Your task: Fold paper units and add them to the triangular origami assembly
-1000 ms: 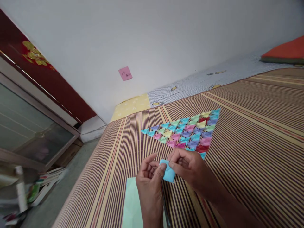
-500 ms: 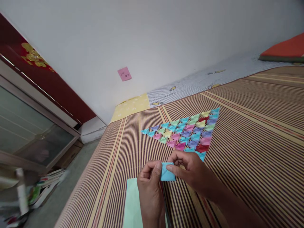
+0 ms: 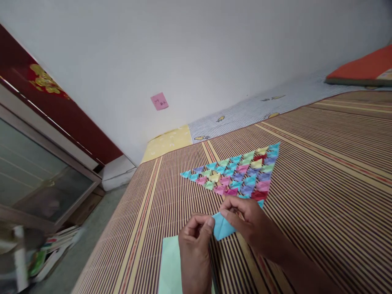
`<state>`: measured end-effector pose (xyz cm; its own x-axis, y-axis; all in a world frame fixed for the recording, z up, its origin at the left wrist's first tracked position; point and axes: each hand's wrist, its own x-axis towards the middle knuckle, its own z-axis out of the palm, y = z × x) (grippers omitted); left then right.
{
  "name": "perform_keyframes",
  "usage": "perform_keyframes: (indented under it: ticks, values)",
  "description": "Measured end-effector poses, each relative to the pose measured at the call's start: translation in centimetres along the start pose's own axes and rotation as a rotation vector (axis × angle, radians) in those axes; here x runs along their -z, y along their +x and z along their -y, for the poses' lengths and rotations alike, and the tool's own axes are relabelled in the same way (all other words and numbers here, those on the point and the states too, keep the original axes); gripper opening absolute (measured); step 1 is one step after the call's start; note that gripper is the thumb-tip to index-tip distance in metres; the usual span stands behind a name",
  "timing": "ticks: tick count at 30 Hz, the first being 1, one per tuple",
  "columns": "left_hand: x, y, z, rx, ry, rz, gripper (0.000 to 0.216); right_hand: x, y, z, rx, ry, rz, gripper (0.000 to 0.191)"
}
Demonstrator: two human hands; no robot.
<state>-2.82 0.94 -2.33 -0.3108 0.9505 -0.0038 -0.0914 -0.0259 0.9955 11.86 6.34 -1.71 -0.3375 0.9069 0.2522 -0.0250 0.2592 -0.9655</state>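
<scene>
Together, left hand and right hand pinch blue paper; striped mat beneath.

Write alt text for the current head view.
A person's left hand and right hand pinch a small folded blue paper above a striped mat. Beyond them, multicoloured folded papers form a triangle; a pale green sheet lies partly hidden behind the left hand.

Two bare hands, slim fingers, short rounded left thumbnail, bare left wrist, bare right forearm
</scene>
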Motion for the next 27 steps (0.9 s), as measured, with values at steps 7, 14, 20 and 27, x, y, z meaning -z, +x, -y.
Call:
perform_keyframes:
  ticks: [7,14,20,27]
  values:
    - [-1.5,0.2,0.0,0.090,-0.356,-0.109,0.028,0.1,0.5,-0.8,-0.103,0.247,0.084,0.020]
    - [-2.3,0.1,-0.2,0.172,-0.595,-0.210,0.032,-1.2,-0.1,-0.3,-0.076,0.111,0.054,0.021]
    - [-2.8,-0.2,0.0,0.115,-0.560,-0.101,0.024,-0.5,0.2,-0.4,-0.027,0.159,-0.065,0.023]
    - [-2.8,-0.4,0.0,0.081,-0.285,-0.104,0.024,-0.7,0.2,-0.4,0.002,0.167,-0.069,0.023]
